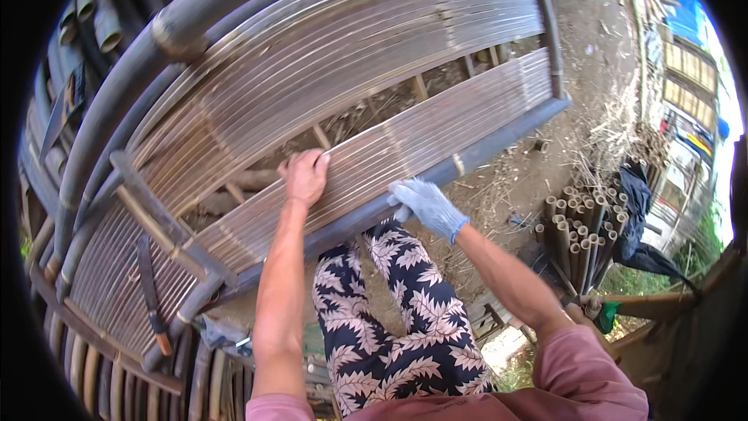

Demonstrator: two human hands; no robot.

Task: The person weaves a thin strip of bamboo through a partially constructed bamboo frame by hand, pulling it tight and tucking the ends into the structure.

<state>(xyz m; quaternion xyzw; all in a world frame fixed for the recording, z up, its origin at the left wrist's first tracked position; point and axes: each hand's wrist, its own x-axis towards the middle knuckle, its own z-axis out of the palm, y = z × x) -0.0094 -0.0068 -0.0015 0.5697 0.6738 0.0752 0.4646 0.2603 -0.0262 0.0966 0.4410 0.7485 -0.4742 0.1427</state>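
A bamboo bench frame [499, 136] of dark round poles carries rows of thin flat bamboo slats [436, 121]. My bare left hand [304, 175] presses down on the near band of slats, fingers curled over its far edge beside the gap. My right hand [427, 204], in a pale blue-grey work glove, grips the near dark pole of the frame from the front. A second, wider band of slats [351, 47] lies beyond the gap, where cross-sticks [321, 137] show.
A long knife with an orange handle [152, 296] rests on slats at the lower left. Cut bamboo tubes [573, 234] stand bundled at the right on dirt ground. Thick bamboo poles [93, 15] are stacked at the upper left. My patterned trouser leg [397, 312] is below the frame.
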